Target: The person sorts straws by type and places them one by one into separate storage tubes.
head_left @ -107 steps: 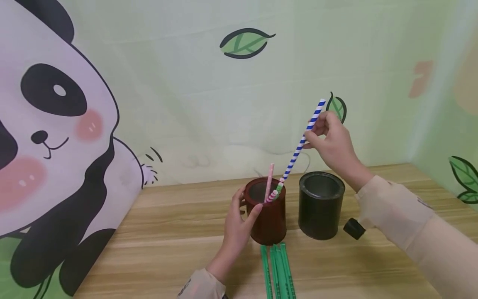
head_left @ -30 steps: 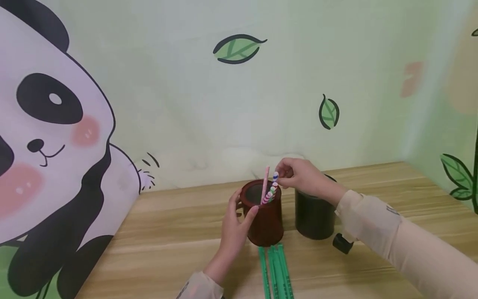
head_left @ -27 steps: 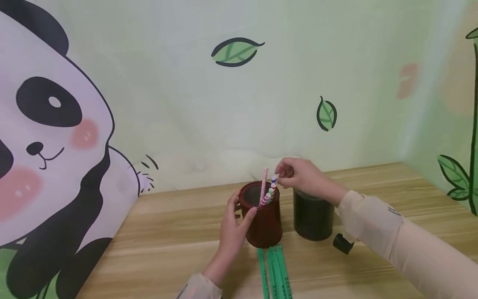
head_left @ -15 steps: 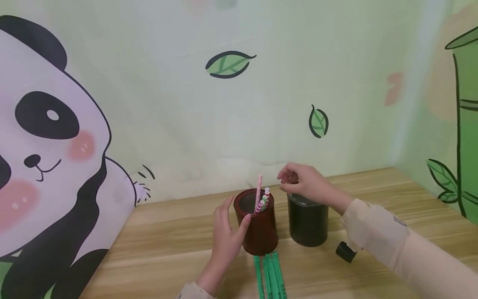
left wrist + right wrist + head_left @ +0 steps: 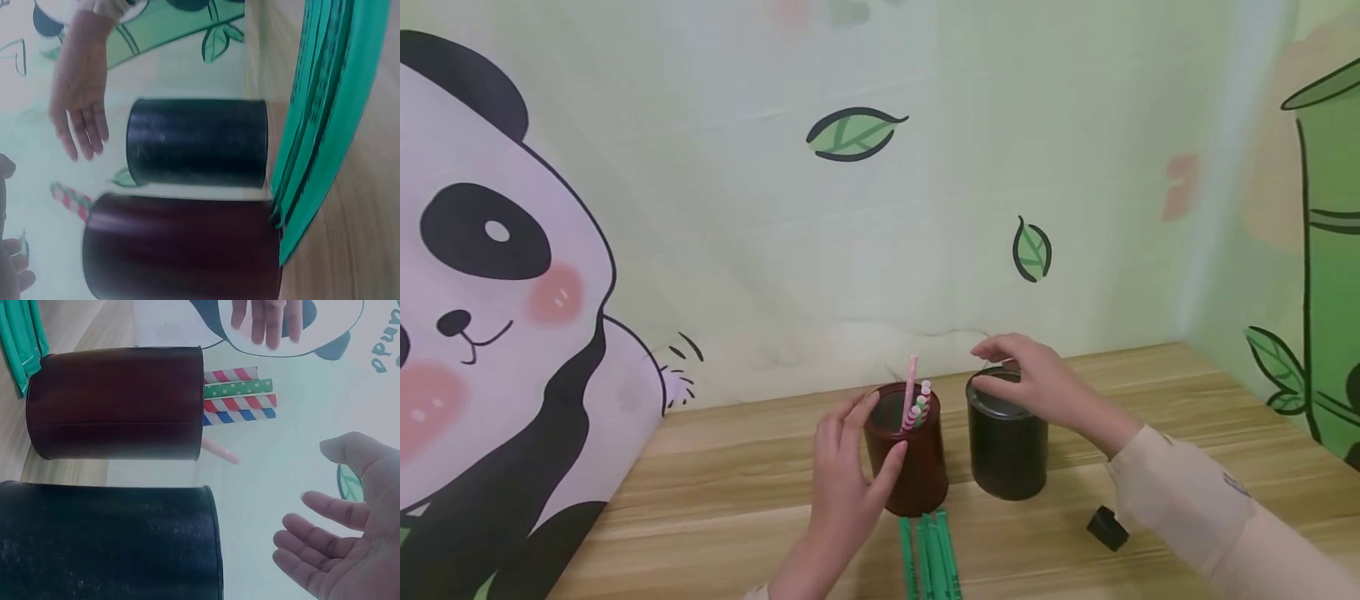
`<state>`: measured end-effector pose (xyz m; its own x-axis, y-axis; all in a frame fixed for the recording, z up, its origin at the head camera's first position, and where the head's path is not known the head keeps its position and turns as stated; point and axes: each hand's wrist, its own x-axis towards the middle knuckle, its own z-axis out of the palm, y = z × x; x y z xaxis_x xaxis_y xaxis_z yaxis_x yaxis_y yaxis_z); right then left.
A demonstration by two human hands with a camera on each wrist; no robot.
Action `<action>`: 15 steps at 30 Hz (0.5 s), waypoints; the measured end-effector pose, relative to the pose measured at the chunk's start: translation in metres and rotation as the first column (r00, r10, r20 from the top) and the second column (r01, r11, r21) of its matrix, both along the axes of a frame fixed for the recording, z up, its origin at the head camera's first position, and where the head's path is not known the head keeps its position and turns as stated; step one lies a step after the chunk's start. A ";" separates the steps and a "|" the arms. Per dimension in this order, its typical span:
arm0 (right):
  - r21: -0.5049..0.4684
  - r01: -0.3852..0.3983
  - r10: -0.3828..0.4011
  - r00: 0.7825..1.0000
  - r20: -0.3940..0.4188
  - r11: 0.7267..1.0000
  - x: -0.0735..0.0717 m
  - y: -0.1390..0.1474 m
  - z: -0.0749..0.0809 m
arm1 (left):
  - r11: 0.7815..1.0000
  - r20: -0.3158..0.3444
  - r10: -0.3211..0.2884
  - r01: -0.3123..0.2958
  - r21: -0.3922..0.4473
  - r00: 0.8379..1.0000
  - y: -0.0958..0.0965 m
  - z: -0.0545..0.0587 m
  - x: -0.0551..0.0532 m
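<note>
A dark red cylindrical cup [image 5: 917, 471] stands upright on the table, holding several patterned paper straws [image 5: 916, 408] that lean against its right rim. Among them, the right wrist view shows a blue-striped straw [image 5: 240, 417] and a green dotted one [image 5: 240, 388]. My left hand [image 5: 842, 483] is at the red cup's left side, fingers loose and apart from it in the right wrist view. Just right of that cup stands a black cylindrical cup [image 5: 1007, 454]. My right hand [image 5: 1037, 379] hovers over its rim with fingers spread, holding nothing.
Several long flat green strips [image 5: 931, 554] with printing lie on the wooden table [image 5: 722, 500] in front of the red cup. A small black block-like object [image 5: 1107, 528] shows by the right sleeve. Behind rises a pale green backdrop [image 5: 737, 208] with a panda and leaves.
My right hand has lowered the blue-striped straw into the red cup, let it go and moved right over the black cup. My left hand has loosened from the red cup. The head view has shifted.
</note>
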<state>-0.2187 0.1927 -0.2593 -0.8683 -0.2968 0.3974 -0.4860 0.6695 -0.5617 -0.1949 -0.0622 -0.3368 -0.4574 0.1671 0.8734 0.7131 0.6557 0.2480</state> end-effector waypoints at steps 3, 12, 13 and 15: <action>0.015 0.030 -0.029 0.999 -0.026 0.999 0.004 0.004 -0.003 | 0.999 -0.035 -0.020 0.019 -0.027 0.999 0.000 0.001 0.012; 0.057 0.086 -0.084 0.996 -0.042 0.995 0.006 0.021 -0.015 | 0.984 -0.142 -0.112 0.090 -0.153 0.984 -0.006 -0.007 0.043; 0.061 0.087 -0.084 0.996 -0.037 0.994 0.005 0.023 -0.017 | 0.981 -0.150 -0.118 0.092 -0.169 0.982 -0.007 -0.010 0.044; 0.066 0.086 -0.085 0.996 -0.025 0.994 0.004 0.027 -0.020 | 0.976 -0.155 -0.131 0.100 -0.194 0.979 -0.009 -0.014 0.047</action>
<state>-0.2144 0.2195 -0.2789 -0.8829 -0.2484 0.3985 -0.4370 0.7452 -0.5037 -0.1479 -0.0711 -0.3511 -0.2773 0.3753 0.8845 0.8077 0.5896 0.0031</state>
